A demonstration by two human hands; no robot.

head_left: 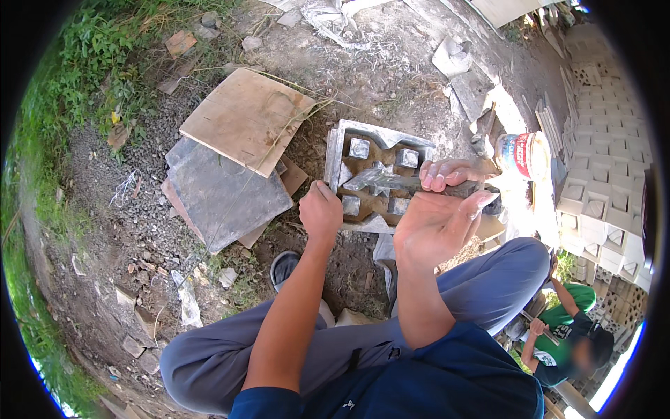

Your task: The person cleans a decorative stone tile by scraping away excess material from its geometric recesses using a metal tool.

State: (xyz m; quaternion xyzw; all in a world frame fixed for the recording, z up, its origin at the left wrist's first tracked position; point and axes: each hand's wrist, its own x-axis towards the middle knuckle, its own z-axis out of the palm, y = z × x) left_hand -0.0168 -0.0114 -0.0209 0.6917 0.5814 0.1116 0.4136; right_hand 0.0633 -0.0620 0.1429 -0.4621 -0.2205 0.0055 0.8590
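Note:
A grey block mould (375, 129) lies on the ground in front of me, with several square pale blocks standing in its brown, sandy fill. My left hand (321, 213) is closed at the mould's left edge, its fingers mostly hidden behind the fist. Over the mould's right side, my right hand (438, 222) has its fingers curled round the dark handle of a trowel. The trowel's grey, smeared blade (373, 180) points left across the middle of the mould and looks close to the fill; contact cannot be made out. My right hand covers part of the mould's right side.
Left of the mould lie a plywood square (248, 119) and a grey board (223, 192), stacked loosely. A red-and-white tin (522, 156) stands to the right. Pale hollow blocks (600, 160) are stacked at far right. A person (569, 335) holding a tool sits at lower right.

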